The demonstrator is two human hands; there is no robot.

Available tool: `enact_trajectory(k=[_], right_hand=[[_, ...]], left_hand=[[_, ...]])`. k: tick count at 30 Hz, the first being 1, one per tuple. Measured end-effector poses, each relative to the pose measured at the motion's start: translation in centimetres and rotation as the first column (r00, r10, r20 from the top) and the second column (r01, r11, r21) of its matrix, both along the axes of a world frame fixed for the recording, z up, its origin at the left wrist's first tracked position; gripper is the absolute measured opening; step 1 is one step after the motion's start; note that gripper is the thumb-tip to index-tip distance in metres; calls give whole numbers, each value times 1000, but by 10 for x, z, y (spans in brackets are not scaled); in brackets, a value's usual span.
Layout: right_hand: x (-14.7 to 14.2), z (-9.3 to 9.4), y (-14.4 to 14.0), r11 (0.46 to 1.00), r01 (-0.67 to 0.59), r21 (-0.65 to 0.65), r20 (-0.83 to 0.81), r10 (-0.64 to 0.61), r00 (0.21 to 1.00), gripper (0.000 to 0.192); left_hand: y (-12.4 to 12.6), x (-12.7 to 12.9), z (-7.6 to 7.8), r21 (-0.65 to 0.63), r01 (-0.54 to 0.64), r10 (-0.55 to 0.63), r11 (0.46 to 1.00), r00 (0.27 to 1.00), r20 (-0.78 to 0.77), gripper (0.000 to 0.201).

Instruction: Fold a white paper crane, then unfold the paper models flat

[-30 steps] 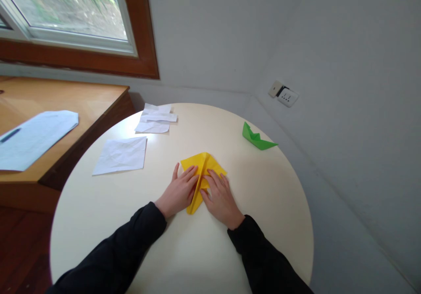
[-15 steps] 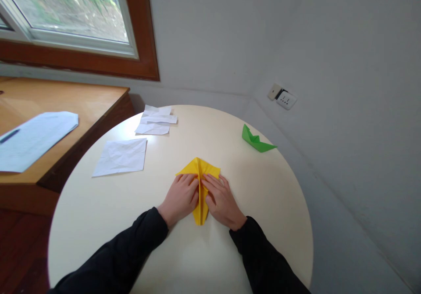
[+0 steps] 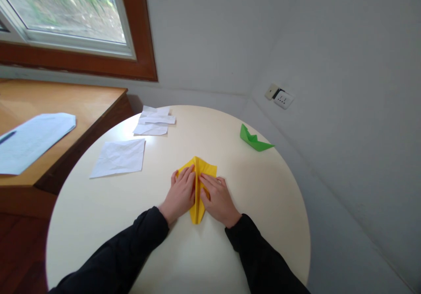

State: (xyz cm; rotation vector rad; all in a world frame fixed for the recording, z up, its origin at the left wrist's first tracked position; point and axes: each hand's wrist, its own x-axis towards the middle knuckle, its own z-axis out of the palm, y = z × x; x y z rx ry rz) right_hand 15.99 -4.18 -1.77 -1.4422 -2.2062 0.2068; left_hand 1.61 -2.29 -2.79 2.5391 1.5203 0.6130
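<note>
Both hands lie flat with fingers together on the yellow paper [image 3: 198, 171] at the table's [image 3: 263, 206] middle, the left hand [image 3: 180, 194] and right hand [image 3: 217, 198] flanking its centre crease, which probably needs even outward pressure to stay sharp and symmetrical.

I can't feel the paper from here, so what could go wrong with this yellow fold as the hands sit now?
Both hands, left hand and right hand, press flat on the yellow paper beside its centre ridge. Uneven pressure could skew the crease. The smooth round table may let the paper slide. The fingers hide the flap edges, so misalignment might go unnoticed.
</note>
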Motion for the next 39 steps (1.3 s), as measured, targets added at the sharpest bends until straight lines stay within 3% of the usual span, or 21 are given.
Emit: enact_trajectory(k=[9,22,28,39], right_hand=[[-11,-6,0,997,62,48,147,-68,987,44],[-4,-11,2,976,189,107,170,-205,964,43],[2,-16,5,953,248,175,143,-274,951,50],[2,-6,-2,982,155,111,57,-162,985,23]], left_hand=[[0,1,0,12,94,-94,995,995,-43,36],[-6,1,16,45,58,-56,997,997,-58,39],[-7,0,14,59,46,-42,997,997,-69,40],[-6,0,5,109,20,-18,994,1000,-15,29]])
